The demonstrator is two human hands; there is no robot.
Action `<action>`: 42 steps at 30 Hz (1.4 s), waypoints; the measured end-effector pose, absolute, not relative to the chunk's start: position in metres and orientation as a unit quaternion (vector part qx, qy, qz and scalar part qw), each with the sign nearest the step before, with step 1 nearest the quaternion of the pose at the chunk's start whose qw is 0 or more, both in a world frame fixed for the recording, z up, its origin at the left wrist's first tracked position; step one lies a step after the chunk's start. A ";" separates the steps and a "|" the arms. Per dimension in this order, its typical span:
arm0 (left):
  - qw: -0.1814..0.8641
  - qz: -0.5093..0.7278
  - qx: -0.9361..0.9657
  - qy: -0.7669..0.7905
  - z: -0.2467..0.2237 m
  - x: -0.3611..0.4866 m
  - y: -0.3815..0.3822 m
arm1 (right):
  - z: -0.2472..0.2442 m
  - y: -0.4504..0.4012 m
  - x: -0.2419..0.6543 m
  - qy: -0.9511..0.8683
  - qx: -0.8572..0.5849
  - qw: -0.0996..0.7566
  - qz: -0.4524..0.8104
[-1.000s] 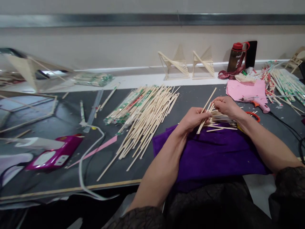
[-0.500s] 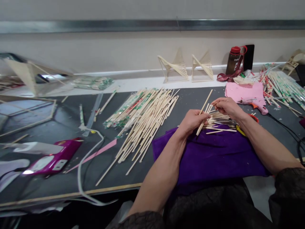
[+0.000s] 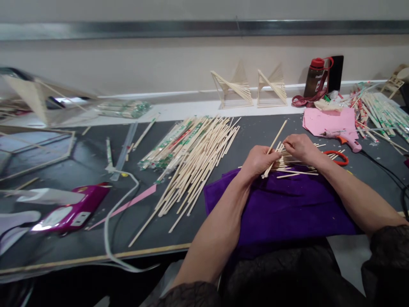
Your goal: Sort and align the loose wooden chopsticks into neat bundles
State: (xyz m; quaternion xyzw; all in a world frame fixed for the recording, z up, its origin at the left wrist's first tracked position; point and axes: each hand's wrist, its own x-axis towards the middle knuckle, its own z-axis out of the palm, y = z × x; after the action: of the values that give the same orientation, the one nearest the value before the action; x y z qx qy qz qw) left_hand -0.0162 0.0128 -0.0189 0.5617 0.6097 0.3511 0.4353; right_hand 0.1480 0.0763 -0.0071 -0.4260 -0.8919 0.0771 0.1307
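My left hand (image 3: 259,161) is closed around a small bunch of wooden chopsticks (image 3: 276,137); one of them sticks up well above the others. My right hand (image 3: 298,146) is curled with its fingers pinched at the upper ends of the bunch, and what lies between its fingertips is hidden. More short sticks (image 3: 297,172) lie under both hands on a folded purple cloth (image 3: 287,209). Beside my right wrist shows the orange handle of the scissors (image 3: 343,159); their blades are covered by the hand and sticks.
Left of the cloth spreads a big pile of loose chopsticks (image 3: 194,170) beside wrapped ones (image 3: 169,147). A pink glue gun (image 3: 349,141) with a cord lies right, near pink paper (image 3: 329,120). Two stick models (image 3: 231,91) and a bottle (image 3: 313,79) stand behind. A white cable (image 3: 107,226) crosses the left.
My right hand has shifted slightly down and left, closing in on the stick bunch. The scissors' blades are now covered and their orange handle shows more. The left hand keeps its hold.
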 end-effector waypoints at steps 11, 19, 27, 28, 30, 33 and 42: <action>0.482 0.381 0.518 0.595 0.000 -0.014 0.004 | -0.009 0.084 0.157 -0.661 -0.479 0.283 0.503; 0.499 0.395 0.499 0.589 0.010 -0.011 0.001 | -0.007 0.086 0.159 -0.565 -0.440 0.316 0.622; 0.419 0.343 0.562 0.626 0.000 -0.015 0.004 | -0.007 0.079 0.160 -0.734 -0.426 0.279 0.450; 0.392 0.329 0.580 0.634 -0.001 -0.015 0.004 | -0.007 0.078 0.160 -0.766 -0.428 0.268 0.398; 0.336 0.302 0.615 0.646 -0.003 -0.015 0.005 | -0.007 0.077 0.157 -0.818 -0.441 0.227 0.292; 0.281 0.269 0.657 0.646 -0.003 -0.013 0.005 | -0.005 0.076 0.152 -0.863 -0.454 0.150 0.165; 0.236 0.268 0.682 0.638 -0.007 -0.014 0.006 | -0.002 0.075 0.146 -0.881 -0.457 0.090 0.088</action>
State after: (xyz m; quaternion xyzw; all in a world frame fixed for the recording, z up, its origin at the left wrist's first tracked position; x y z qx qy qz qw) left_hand -0.0136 0.0064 -0.0068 0.6821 0.6377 0.2685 0.2365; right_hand 0.1459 0.0753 -0.0025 -0.4567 -0.8806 0.0883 0.0902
